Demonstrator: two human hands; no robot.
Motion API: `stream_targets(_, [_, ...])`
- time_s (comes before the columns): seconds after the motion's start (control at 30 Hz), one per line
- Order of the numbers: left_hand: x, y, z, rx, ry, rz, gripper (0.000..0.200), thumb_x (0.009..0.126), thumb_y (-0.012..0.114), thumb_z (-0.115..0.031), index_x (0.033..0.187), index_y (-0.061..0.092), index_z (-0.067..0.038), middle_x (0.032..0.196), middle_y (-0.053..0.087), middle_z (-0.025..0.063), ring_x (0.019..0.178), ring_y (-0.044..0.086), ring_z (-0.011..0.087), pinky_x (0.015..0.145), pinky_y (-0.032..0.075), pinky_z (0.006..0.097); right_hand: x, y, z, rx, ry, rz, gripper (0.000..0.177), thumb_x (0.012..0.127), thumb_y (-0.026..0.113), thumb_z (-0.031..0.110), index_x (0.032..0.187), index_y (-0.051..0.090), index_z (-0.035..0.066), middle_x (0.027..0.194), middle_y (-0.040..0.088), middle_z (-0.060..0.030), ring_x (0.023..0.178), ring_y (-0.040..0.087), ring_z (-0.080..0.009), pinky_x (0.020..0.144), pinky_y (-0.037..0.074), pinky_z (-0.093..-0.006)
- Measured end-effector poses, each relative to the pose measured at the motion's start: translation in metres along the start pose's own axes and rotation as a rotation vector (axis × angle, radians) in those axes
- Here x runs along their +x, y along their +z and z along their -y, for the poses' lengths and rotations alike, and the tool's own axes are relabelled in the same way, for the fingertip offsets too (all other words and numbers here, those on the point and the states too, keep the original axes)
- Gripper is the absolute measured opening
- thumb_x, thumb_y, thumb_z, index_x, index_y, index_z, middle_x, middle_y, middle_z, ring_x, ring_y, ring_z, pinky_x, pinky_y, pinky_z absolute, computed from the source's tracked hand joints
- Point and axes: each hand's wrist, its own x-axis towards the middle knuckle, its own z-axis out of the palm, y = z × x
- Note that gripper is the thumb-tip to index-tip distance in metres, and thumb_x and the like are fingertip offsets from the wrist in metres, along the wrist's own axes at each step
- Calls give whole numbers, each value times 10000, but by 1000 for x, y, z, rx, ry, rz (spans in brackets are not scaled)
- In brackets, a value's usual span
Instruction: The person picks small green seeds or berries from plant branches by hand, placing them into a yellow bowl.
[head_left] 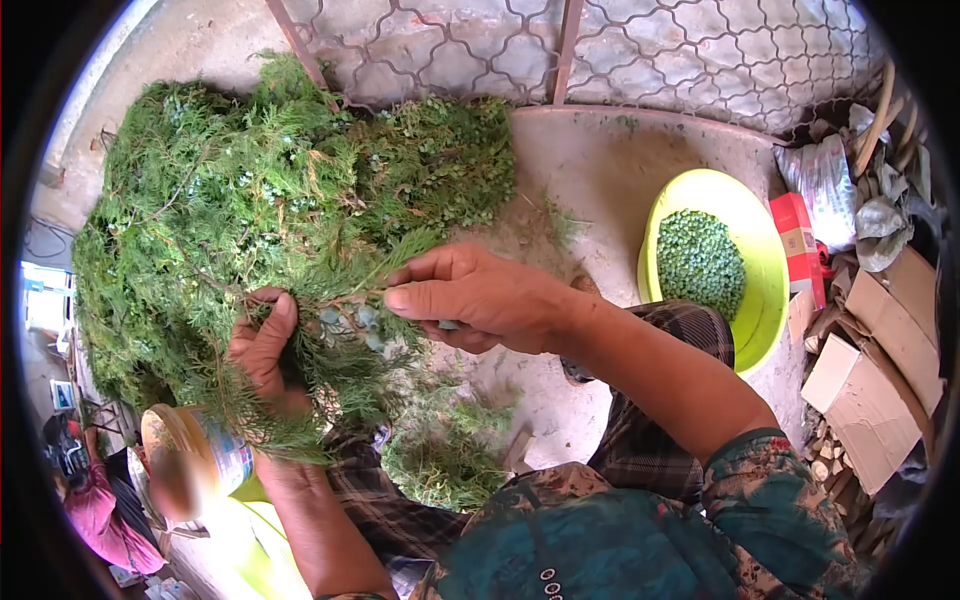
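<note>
A leafy green branch (350, 375) with bluish-green berries (362, 322) is held up between both hands. My left hand (268, 350) is closed around its stems on the left side, partly covered by foliage. My right hand (475, 300) pinches a twig at the berries, thumb against the fingers. Behind them lies a large heap of green branches (230, 180). On the right stands a yellow-green basin (768, 300) holding many loose green berries (700, 262).
A wire mesh fence (690, 60) runs along the back. Cardboard (870, 400), a red box (797, 245) and plastic bags lie at the right. Loose sprigs (440, 445) lie on the floor. A round tub (225, 450) stands lower left, near another person in pink (105, 520).
</note>
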Motion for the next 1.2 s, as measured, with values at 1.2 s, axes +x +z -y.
stream_targets(1.2, [2,13,-2,-107,105,-229,150,785,701,-107,881,599,-55,748,597,5,657,546,84,621,457,216,1,9,2,286,-34,191,154,812,591,197,832,522,60,643,513,-18,408,385,-66,336,252,-206])
